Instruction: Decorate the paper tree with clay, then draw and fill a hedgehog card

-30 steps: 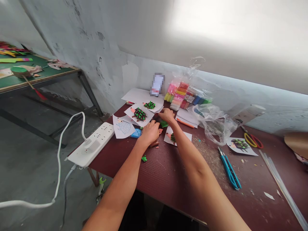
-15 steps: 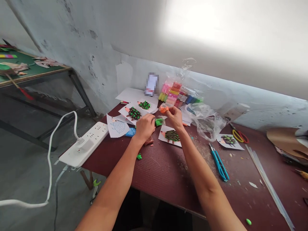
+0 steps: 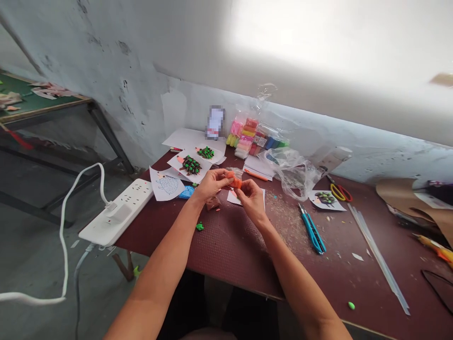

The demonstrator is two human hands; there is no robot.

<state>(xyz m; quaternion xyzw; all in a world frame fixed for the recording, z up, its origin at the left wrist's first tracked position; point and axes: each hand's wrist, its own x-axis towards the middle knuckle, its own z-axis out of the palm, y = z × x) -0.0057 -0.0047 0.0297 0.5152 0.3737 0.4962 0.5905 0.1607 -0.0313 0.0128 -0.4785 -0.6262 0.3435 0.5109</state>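
Note:
Both my hands meet over the table around a lump of orange modelling clay (image 3: 234,181) that seems to be in a clear wrapper. My left hand (image 3: 211,185) pinches it from the left, and my right hand (image 3: 252,196) grips its right side. Beneath them lies a hedgehog card (image 3: 262,194), mostly hidden by my right hand. Brown clay (image 3: 212,204) is just below my left hand, with a green clay bit (image 3: 200,226) nearer the edge. To the left are a blue packet (image 3: 186,191), a blue hedgehog drawing (image 3: 167,185) and clay-covered hedgehog cards (image 3: 191,165).
Colourful clay packs (image 3: 247,137) and a crumpled plastic bag (image 3: 299,172) stand by the wall, near a phone (image 3: 215,123). A blue utility knife (image 3: 312,231), scissors (image 3: 340,192) and clear sticks (image 3: 380,259) lie right. A power strip (image 3: 116,212) juts past the left edge.
My right hand has brought the orange clay down and left from near the clay packs. My left hand has risen to meet it, and both now hold it. The view has shifted slightly right.

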